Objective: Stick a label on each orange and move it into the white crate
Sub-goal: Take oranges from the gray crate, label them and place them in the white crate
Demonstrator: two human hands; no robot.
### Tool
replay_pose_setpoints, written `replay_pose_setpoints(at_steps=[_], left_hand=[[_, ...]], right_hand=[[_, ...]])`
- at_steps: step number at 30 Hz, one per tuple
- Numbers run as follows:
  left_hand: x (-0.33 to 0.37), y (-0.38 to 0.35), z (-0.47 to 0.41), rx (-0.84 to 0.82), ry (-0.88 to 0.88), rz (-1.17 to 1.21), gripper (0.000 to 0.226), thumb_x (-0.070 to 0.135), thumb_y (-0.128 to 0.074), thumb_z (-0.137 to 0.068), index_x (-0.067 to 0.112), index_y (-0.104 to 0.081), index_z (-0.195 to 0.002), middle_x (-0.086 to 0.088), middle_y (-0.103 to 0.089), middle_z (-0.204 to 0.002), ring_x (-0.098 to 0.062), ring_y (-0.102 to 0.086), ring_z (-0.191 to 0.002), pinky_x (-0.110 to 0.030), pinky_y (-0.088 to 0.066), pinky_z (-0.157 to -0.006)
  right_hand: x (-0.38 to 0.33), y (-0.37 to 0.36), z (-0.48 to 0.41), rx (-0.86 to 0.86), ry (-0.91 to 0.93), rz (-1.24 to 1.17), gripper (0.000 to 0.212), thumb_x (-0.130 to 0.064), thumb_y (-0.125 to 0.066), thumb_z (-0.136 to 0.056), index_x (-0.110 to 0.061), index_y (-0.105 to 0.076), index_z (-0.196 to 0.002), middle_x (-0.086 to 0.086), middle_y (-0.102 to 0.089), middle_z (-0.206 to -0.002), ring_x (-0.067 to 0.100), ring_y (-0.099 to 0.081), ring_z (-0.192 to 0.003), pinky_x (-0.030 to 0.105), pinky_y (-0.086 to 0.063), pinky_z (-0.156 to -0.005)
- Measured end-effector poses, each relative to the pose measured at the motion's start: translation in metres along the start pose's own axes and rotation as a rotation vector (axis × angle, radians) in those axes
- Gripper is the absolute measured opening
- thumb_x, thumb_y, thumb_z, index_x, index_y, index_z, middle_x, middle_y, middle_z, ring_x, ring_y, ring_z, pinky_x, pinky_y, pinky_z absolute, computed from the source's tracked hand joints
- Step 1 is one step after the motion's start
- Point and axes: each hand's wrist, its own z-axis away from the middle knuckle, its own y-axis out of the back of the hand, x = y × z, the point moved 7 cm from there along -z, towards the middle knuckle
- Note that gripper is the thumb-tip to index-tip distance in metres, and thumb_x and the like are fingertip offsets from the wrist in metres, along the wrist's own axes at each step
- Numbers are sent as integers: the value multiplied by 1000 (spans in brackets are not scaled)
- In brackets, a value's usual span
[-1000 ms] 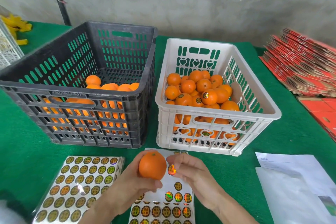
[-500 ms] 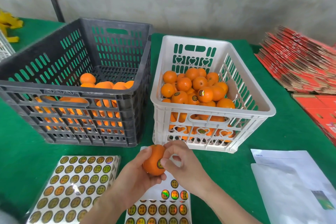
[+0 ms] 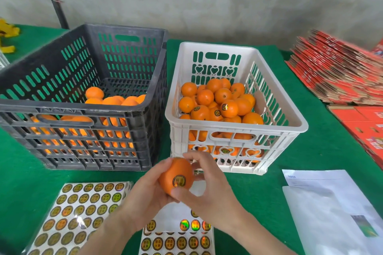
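Observation:
An orange with a round gold label on its side is held between both hands, just in front of the white crate. My left hand cups it from the left. My right hand curls round it from the right, thumb below the label. The white crate holds several oranges, some labelled. The black crate on the left holds several unlabelled oranges. A partly used label sheet lies under my hands; a full sheet lies to its left.
Green cloth covers the table. White papers lie at the front right. Flat red cartons are stacked at the back right. A dark pole stands behind the black crate, yellow items at far left.
A second ago my right hand held a loose label beside the orange. The label now sits on the orange, and both hands have lifted it closer to the white crate.

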Motion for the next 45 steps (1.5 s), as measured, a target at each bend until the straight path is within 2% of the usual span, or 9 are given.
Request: replay_pose_setpoints(at_steps=[6, 9, 12, 17, 24, 32, 36, 41, 45], left_hand=[[81, -63, -10, -200, -264, -259, 46, 53, -47, -90, 21, -63, -120, -4, -71, -108, -16, -68, -97, -28, -56, -74], [127, -76, -28, -28, -525, -611, 50, 53, -30, -98, 22, -63, -120, 6, -70, -99, 3, -66, -91, -13, -52, -73], [163, -86, -59, 102, -755, -899, 41, 36, -35, -98, 17, -53, -129, -5, -60, -122, -19, -59, -112, -28, -49, -89], [147, -69, -116, 329, -526, -1944, 25, 29, -45, -96, 18, -65, -106, -3, -63, -113, -22, -57, -104, -34, -45, -91], [144, -68, -125, 322, -584, -1951, 25, 39, -48, -92, 22, -64, -102, 0, -62, -102, -22, -54, -101, -38, -33, -96], [147, -65, -127, 357, -669, -1814, 18, 31, -52, -91, 24, -63, -103, 3, -61, -108, -19, -50, -105, -35, -29, -96], [145, -80, -114, 367, -757, -1990, 27, 21, -44, -95, 19, -53, -121, -1, -49, -125, -21, -44, -115, -31, -31, -96], [240, -49, -57, 585, -1016, -1408, 33, -8, -48, -79, 10, -65, -102, 1, -57, -98, -16, -54, -92, -26, -40, -82], [274, 29, -84, 453, -458, -1710, 37, -3, -56, -84, 6, -61, -119, -7, -62, -118, -23, -56, -110, -22, -39, -90]], right_hand=[[-41, 54, -22, 308, 309, 21, 70, -14, -76, -70, -41, -33, -117, -25, -37, -119, -7, -43, -108, 7, -39, -84], [-51, 88, -41, 394, 310, -95, 67, -22, -77, -66, -37, -36, -116, -20, -43, -115, 2, -50, -105, 16, -47, -81], [-47, 131, -76, 475, 263, -29, 66, -25, -78, -63, -36, -39, -114, -13, -42, -116, 7, -48, -106, 15, -46, -83], [21, 206, -177, 463, -83, 218, 68, -15, -82, -65, -13, -46, -123, 8, -50, -121, 22, -51, -110, 29, -44, -86], [123, 207, -248, 128, -353, 764, 38, -22, -71, -71, -11, -48, -99, 12, -58, -98, 27, -54, -85, 29, -37, -63], [167, 196, -256, -26, -620, 634, 48, -18, -53, -91, 0, -42, -134, 13, -46, -135, 36, -43, -125, 24, -47, -84], [99, 188, -251, 284, -336, 683, 75, -14, -62, -84, -12, -20, -146, 20, -8, -155, 39, -11, -142, 52, -16, -115], [-40, 117, -224, 386, 338, 418, 38, -7, -58, -88, -6, -51, -126, 14, -47, -136, 27, -40, -129, 32, -28, -108], [-89, 33, -201, -3, 563, 437, 17, -9, -56, -90, -6, -69, -101, 7, -68, -103, 20, -59, -96, 28, -42, -88]])
